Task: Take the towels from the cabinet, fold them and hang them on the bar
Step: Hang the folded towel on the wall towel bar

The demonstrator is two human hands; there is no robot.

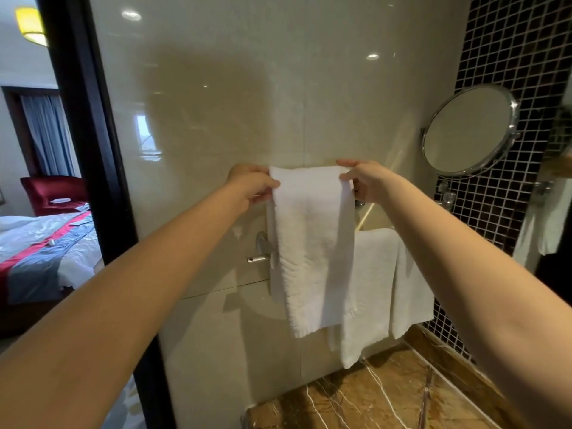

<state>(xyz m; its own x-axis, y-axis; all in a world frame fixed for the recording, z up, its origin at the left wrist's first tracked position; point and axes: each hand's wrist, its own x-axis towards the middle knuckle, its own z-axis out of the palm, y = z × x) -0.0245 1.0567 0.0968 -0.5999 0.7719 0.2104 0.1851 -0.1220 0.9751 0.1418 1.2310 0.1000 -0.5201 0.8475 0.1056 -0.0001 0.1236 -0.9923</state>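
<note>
a folded white terry towel (pixel 312 243) is pinched at its top corners by the left hand (pixel 250 184) and right hand (pixel 365 181), fingers clamped on the cloth, before the cream tiled wall (pixel 216 88).

Front wall: large glossy cream tiles (pixel 216 88) joined by thin seams; bright spots of light reflect near the top and a pale window shape reflects at mid-height.
Right wall: small black square mosaic tiles (pixel 510 41) with pale grout.
Mirror: round chrome-rimmed swivel mirror (pixel 469 130), mounted on the mosaic wall and tilted.
Lower surface: brown marble slab with white veins (pixel 387 394), lying at the foot of both walls.
Doorway: dark wooden door frame (pixel 83 119) at left, opening onto a bedroom.
Bedroom: bed with white linen and a grey-and-red runner (pixel 40 252); red upholstered armchair (pixel 52 193) behind it; blue-grey curtains (pixel 46 134) beyond.
Light: yellow ceiling lamp (pixel 31 24), lit, upper left.
</note>
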